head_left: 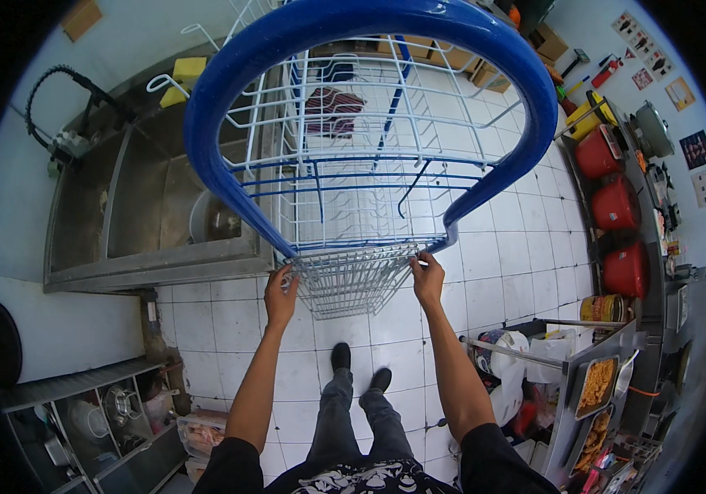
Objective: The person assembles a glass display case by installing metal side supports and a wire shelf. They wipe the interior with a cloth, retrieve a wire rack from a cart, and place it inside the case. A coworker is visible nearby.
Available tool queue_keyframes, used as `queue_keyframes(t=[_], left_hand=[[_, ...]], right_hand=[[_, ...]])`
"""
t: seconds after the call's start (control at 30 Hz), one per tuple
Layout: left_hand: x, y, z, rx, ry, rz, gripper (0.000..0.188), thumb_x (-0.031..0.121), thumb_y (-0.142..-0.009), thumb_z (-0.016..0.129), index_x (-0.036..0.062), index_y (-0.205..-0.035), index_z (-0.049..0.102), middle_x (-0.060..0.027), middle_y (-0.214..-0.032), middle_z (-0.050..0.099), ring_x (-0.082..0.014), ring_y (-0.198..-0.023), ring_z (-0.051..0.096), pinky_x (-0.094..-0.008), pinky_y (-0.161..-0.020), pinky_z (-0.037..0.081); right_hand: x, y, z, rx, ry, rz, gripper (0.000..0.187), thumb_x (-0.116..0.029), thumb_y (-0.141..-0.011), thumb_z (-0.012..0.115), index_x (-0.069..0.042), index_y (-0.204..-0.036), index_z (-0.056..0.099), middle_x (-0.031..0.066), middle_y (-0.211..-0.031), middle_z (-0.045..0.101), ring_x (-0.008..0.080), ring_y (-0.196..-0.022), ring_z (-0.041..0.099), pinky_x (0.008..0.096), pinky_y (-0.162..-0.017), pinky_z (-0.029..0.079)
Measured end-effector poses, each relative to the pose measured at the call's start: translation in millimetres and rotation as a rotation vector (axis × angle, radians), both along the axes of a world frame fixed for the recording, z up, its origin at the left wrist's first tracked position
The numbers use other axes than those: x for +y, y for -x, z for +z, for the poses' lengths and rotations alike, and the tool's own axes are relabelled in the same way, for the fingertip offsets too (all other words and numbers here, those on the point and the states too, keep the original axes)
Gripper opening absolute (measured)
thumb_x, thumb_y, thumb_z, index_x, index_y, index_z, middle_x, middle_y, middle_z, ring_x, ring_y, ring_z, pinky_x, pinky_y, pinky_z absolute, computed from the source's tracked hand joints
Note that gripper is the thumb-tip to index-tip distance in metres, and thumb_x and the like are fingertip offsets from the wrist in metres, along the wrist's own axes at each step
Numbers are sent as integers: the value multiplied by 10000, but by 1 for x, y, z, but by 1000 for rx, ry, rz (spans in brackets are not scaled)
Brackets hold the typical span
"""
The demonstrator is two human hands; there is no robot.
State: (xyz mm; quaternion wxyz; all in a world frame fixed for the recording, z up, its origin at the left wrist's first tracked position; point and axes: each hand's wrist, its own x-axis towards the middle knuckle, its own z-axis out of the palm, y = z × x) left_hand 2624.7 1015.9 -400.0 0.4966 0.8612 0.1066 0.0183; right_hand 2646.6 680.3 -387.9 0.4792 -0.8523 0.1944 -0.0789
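White floor tiles (505, 255) spread beneath a blue-framed wire rack (369, 158), which stands before me in a kitchen, its thick blue loop (541, 107) arching over white wire tiers. Along the rack's left side runs a steel sink (163, 267) with deep basins. At the rack's near end, on my side of it, is a grey wire mesh piece (355, 284), narrowing toward the floor; whether it is fixed to the frame or only held against it, I cannot tell. Well to the rack's right stand three red containers (617, 204) in a row, while a striped cloth (334, 113) shows through the rack's wires.

My left hand (281, 295), half curled, touches the mesh piece's upper left corner, though I cannot tell how closely it grips. My right hand (427, 280) pinches the upper right corner between thumb and bent fingers. The step, as I judge it, is handling the mesh piece by both top corners at the rack's near end. The next move likely calls for level corners, even pressure from both sides, and fingertips clear of the blue tube.
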Motion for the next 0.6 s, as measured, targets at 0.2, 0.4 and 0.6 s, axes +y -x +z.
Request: queue_keyframes(t=[0.2, 0.4, 0.6], left_hand=[[0, -3, 3, 37, 25, -12, 342, 152, -860, 680, 83, -1188, 614, -90, -1112, 657, -225, -937, 624, -315, -742, 517], [-7, 3, 6, -11, 12, 25, 330, 155, -846, 695, 55, -1153, 631, -100, -1092, 666, -241, -901, 642, -315, -720, 523], [-16, 14, 11, -38, -60, 52, 306, 148, -844, 691, 28, -1120, 636, -123, -1074, 663, -258, -853, 642, -329, -703, 521]], right_hand=[[-2, 6, 10, 6, -17, 19, 284, -118, -888, 622, 97, -1073, 607, 185, -911, 685, 236, -758, 686, 313, -665, 507], [-3, 16, 12, 16, -16, -14, 252, -97, -892, 606, 92, -1058, 609, 194, -912, 679, 263, -748, 681, 330, -667, 510], [-8, 29, 10, 59, -59, -32, 246, -106, -894, 613, 84, -1050, 615, 190, -909, 682, 258, -759, 683, 333, -660, 512]])
